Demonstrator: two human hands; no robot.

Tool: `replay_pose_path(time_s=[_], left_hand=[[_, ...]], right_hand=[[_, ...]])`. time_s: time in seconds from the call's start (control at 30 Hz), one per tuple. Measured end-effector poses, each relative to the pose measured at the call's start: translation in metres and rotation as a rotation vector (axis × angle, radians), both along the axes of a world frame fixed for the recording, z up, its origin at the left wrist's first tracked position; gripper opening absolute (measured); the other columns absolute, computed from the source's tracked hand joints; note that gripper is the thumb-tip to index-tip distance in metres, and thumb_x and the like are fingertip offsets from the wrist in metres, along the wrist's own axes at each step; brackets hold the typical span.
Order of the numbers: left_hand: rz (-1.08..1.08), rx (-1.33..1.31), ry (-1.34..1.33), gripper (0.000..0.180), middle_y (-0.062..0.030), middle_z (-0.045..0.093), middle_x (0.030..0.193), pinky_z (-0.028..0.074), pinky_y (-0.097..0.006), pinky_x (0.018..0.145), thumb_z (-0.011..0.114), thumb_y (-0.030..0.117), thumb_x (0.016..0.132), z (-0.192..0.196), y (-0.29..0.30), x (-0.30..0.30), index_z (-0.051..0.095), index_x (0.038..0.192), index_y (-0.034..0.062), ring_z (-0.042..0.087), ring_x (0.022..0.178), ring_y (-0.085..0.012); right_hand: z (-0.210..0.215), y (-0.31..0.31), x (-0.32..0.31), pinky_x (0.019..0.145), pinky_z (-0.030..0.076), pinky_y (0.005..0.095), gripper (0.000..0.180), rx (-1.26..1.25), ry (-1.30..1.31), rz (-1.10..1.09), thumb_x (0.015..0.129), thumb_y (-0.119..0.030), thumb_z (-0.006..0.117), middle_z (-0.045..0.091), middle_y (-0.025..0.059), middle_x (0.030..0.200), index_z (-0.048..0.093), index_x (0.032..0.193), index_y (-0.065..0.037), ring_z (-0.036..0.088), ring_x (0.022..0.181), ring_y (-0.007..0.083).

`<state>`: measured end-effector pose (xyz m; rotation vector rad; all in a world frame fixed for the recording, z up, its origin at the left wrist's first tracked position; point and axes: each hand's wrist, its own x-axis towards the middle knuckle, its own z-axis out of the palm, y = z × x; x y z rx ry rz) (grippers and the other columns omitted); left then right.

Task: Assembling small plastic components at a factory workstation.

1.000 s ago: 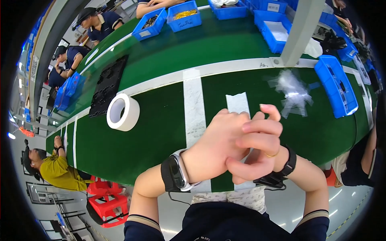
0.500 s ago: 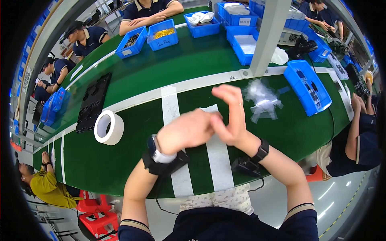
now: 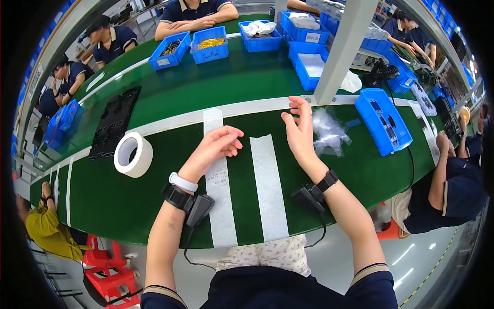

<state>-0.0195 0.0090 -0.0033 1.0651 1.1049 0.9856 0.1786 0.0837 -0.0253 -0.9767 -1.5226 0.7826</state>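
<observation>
My left hand (image 3: 213, 149) hovers over the green table (image 3: 154, 206) with its fingers loosely curled and nothing in it, above a white strip (image 3: 220, 195) stuck to the surface. My right hand (image 3: 298, 129) is raised with its fingers spread, empty, just left of a heap of clear plastic bags (image 3: 329, 134). A second white strip (image 3: 268, 185) lies between my two forearms. Each wrist carries a black band with a small device on a cable.
A roll of white tape (image 3: 133, 154) lies at the left, with a black tray (image 3: 114, 122) behind it. A blue bin (image 3: 383, 126) stands at the right, more blue bins (image 3: 208, 45) at the back. A grey post (image 3: 342, 49) rises nearby. Other people sit around the table.
My hands, clasped together a second ago, have come apart and moved forward over the table. The view has shifted, so the tape roll and bins sit differently in the picture.
</observation>
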Motion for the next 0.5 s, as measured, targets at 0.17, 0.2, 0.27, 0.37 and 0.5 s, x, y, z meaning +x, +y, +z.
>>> replay_pose_path(time_s=[0.17,0.2,0.27,0.37,0.5], left_hand=[[-0.017,0.021,-0.016,0.017,0.0025,0.055,0.074,0.042,-0.017,0.064,0.048,0.022,0.088,-0.006,0.000,-0.005,0.055,0.095,0.0074,0.049,0.065,-0.0030],[-0.001,0.013,-0.028,0.016,0.0024,0.055,0.074,0.042,-0.017,0.064,0.049,0.021,0.088,-0.007,0.000,-0.006,0.055,0.094,0.0073,0.049,0.065,-0.0029],[-0.009,0.014,-0.040,0.016,0.0023,0.055,0.075,0.042,-0.017,0.064,0.048,0.020,0.088,-0.007,0.001,-0.004,0.055,0.095,0.0072,0.049,0.065,-0.0029],[-0.016,0.016,-0.044,0.016,0.0022,0.055,0.075,0.042,-0.017,0.064,0.048,0.019,0.088,-0.006,0.001,-0.003,0.055,0.095,0.0071,0.050,0.065,-0.0030],[-0.033,0.006,-0.062,0.016,0.0023,0.055,0.075,0.042,-0.017,0.064,0.048,0.019,0.088,-0.010,0.005,-0.003,0.055,0.095,0.0069,0.050,0.066,-0.0031]], right_hand=[[0.002,-0.001,0.009,0.091,0.026,0.0548,0.055,0.206,-0.841,-0.307,0.071,-0.017,0.056,0.039,0.0203,0.115,0.037,0.122,-0.008,0.032,0.112,0.0369],[-0.001,0.000,0.010,0.092,0.020,0.0620,0.061,0.141,-0.919,-0.331,0.071,-0.019,0.055,0.037,0.0224,0.120,0.033,0.127,-0.005,0.028,0.117,0.0389],[-0.006,0.006,0.021,0.093,0.019,0.0626,0.062,0.129,-1.013,-0.391,0.071,-0.020,0.055,0.037,0.0226,0.120,0.032,0.127,-0.003,0.028,0.117,0.0392],[-0.010,0.012,0.030,0.093,0.019,0.0644,0.056,0.141,-1.116,-0.488,0.073,-0.020,0.053,0.042,0.0210,0.117,0.037,0.122,0.003,0.033,0.115,0.0382],[-0.012,0.010,0.034,0.092,0.023,0.0629,0.035,0.182,-1.185,-0.487,0.075,-0.016,0.052,0.051,0.0139,0.107,0.052,0.106,0.000,0.042,0.108,0.0326]])
